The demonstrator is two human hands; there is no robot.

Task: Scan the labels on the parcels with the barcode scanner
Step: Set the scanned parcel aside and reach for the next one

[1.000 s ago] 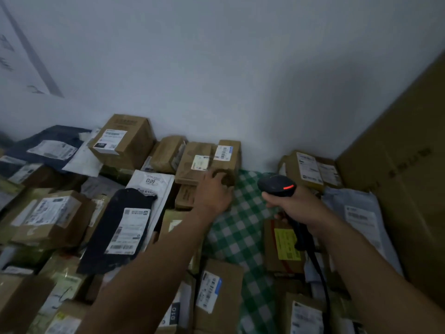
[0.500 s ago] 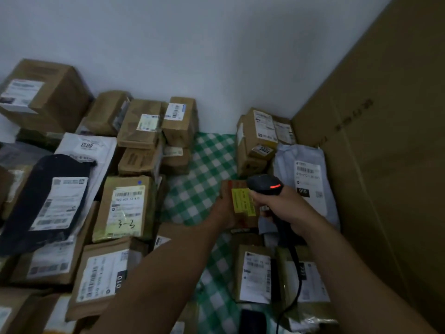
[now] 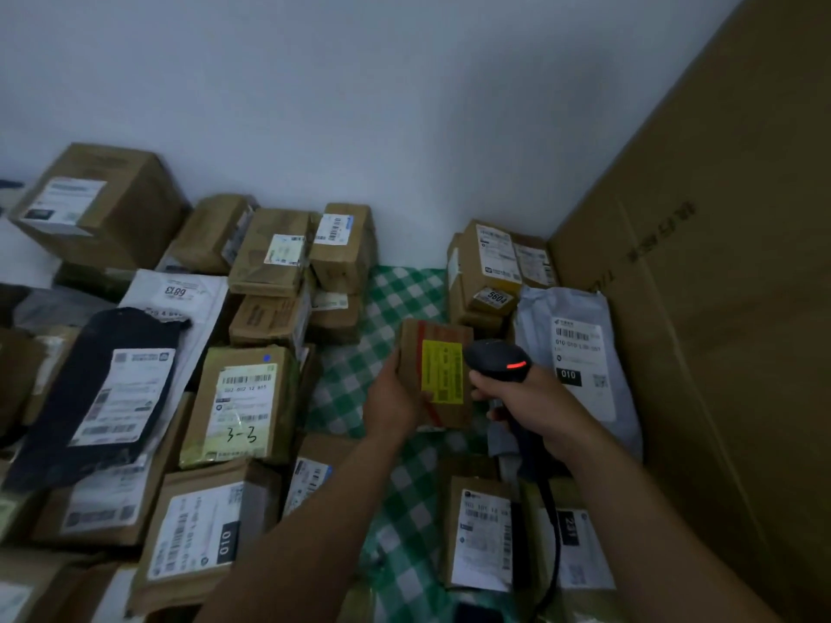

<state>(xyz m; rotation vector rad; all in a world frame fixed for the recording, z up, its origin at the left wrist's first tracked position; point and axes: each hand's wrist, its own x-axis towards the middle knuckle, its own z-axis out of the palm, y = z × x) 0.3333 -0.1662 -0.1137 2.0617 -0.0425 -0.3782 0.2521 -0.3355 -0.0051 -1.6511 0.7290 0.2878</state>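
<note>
Parcel (image 3: 414,349), just lifted, is sitting clamped in the left hand (image 3: 394,399). Right hand (image 3: 527,399) is clamping the barcode scanner (image 3: 497,359) beside it, readying the scan.

I am seeing a dim, bluish-grey feed under soft, even light, with no hard shadows. The barcode scanner (image 3: 497,361) is showing a small red glow. Labels (image 3: 243,406) left of it are reading fairly sharp, while those far below it are blurring toward the edge.
</note>
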